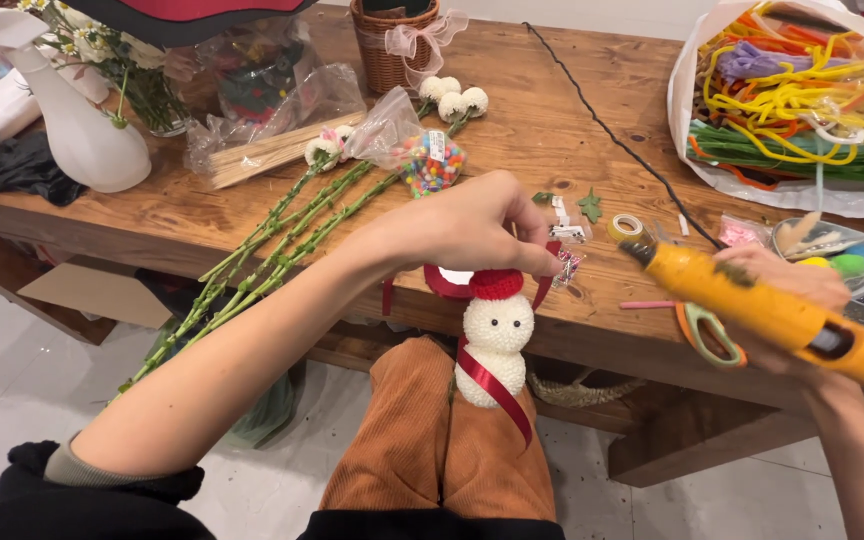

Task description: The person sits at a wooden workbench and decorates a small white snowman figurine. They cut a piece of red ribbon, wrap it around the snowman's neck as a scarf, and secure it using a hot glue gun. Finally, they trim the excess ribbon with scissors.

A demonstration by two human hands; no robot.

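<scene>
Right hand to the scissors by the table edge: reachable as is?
Probably not: the right hand is full with the yellow glue gun, which lies over the scissors right beneath it.

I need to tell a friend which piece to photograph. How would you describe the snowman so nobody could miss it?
Start at the long wooden table and come to its near edge, above the orange trouser knees. There the left hand grips a white pompom snowman. Its red cap and red ribbon set it apart from the green-stemmed white flowers.

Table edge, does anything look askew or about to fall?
Yes. The green stems stick out past the table edge, tips hanging toward the floor. The orange scissors also overhang the edge beneath the right hand. Nothing looks spilled.
</scene>
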